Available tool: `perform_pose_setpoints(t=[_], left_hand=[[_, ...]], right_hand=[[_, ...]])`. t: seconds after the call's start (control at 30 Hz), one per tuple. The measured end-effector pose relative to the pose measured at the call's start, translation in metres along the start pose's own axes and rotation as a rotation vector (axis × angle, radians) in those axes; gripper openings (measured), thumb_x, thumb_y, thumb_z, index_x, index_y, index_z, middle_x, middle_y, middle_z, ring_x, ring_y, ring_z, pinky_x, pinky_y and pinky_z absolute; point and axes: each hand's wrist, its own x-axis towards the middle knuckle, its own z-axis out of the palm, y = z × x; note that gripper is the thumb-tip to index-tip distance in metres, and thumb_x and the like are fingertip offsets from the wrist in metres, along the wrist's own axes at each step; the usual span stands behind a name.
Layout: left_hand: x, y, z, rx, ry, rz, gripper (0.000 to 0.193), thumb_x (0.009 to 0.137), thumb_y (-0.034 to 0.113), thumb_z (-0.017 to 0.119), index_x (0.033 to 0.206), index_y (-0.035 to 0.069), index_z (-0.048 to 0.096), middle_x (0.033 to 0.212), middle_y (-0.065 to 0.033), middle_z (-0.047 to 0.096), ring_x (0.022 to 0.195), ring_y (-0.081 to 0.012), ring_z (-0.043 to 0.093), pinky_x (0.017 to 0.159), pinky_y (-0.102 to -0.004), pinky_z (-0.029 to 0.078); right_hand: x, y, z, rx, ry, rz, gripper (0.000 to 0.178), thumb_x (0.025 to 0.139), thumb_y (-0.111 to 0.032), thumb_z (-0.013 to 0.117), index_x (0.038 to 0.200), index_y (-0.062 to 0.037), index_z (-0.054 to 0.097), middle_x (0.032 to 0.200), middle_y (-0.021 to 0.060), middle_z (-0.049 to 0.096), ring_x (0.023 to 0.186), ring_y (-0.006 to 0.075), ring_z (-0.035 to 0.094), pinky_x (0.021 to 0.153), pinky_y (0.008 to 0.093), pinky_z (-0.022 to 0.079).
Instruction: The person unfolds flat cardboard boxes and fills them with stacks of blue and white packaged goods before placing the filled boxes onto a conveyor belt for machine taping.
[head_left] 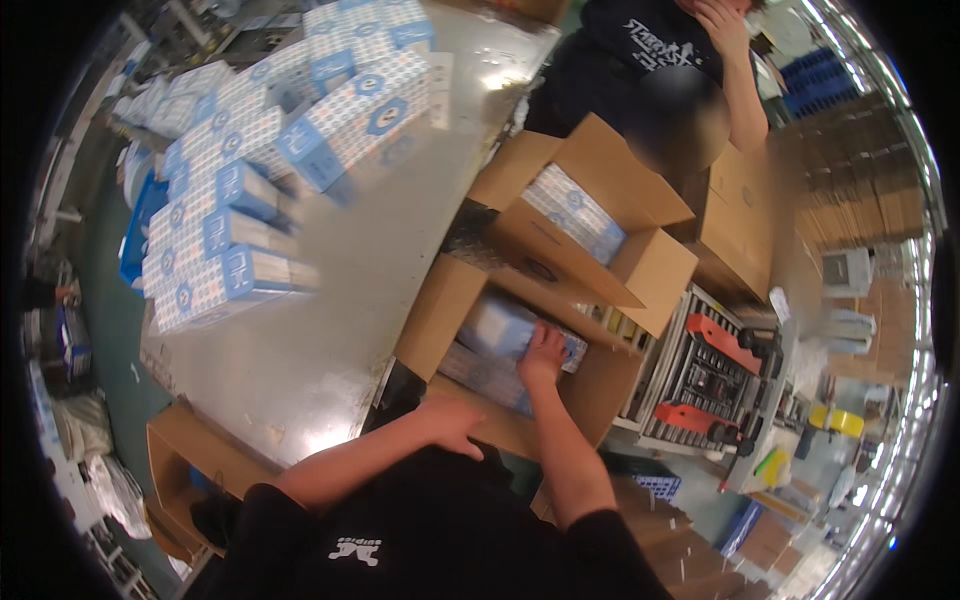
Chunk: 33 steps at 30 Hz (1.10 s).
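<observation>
Below me stands an open cardboard box point(610, 390) with its flaps spread. Several blue-and-white printed cartons lie inside, the upper one blurred. My right hand point(543, 356) reaches into the box, its fingers curled over the right end of that upper carton point(500, 328). My left hand point(452, 424) is at the near left edge of the box, thumb apart from the fingers, with nothing seen in it. Whether it touches the near flap I cannot tell.
Left is a metal table point(330, 330) with several rows of patterned cartons point(215, 230). Beyond my box stands another open box point(650, 265) with cartons inside. A person point(640, 90) stands across from me. To the right lies a roller conveyor with a red-armed machine point(720, 345).
</observation>
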Motion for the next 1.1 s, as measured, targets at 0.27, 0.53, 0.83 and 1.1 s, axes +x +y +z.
perform_pose_setpoints(t=[0.27,0.53,0.83,1.1], left_hand=[[-0.050,-0.030,0.010,-0.037,0.401,0.024,0.047,0.087,0.043,0.074,0.121,0.010,0.069,0.120,-0.0145,0.070,0.120,-0.0324,0.062,0.100,-0.0485,0.048],[-0.237,-0.102,0.170,-0.094,1.503,-0.800,0.050,0.083,0.018,0.078,0.128,0.004,0.062,0.135,-0.0207,0.060,0.127,-0.0419,0.055,0.108,-0.0487,0.045],[-0.375,-0.083,0.421,-0.166,1.947,-1.734,0.014,0.091,0.004,0.062,0.105,0.003,0.063,0.114,-0.0167,0.058,0.097,-0.0335,0.059,0.087,-0.0409,0.050],[-0.375,-0.049,0.474,-0.528,1.902,-1.828,0.026,0.094,0.009,0.053,0.074,-0.002,0.062,0.065,-0.0178,0.062,0.061,-0.0286,0.064,0.058,-0.0403,0.050]], right_hand=[[-0.015,-0.051,0.063,0.086,0.018,-0.092,0.120,0.067,-0.006,0.080,0.165,-0.0142,0.011,0.167,0.0211,0.014,0.153,0.0462,0.016,0.119,0.0581,0.030],[0.088,-0.051,0.104,0.175,-0.500,-0.270,0.057,0.086,-0.016,0.064,0.143,-0.0099,0.059,0.146,0.0165,0.059,0.136,0.0334,0.055,0.112,0.0391,0.044],[0.008,-0.001,0.110,0.378,-0.238,-0.325,0.032,0.087,-0.005,0.061,0.118,0.0012,0.070,0.111,0.0141,0.073,0.098,0.0265,0.069,0.084,0.0381,0.055],[-0.006,0.027,0.077,0.712,-0.660,0.110,0.024,0.093,-0.005,0.063,0.116,0.0003,0.066,0.083,0.0052,0.064,0.066,0.0137,0.059,0.057,0.0283,0.048]])
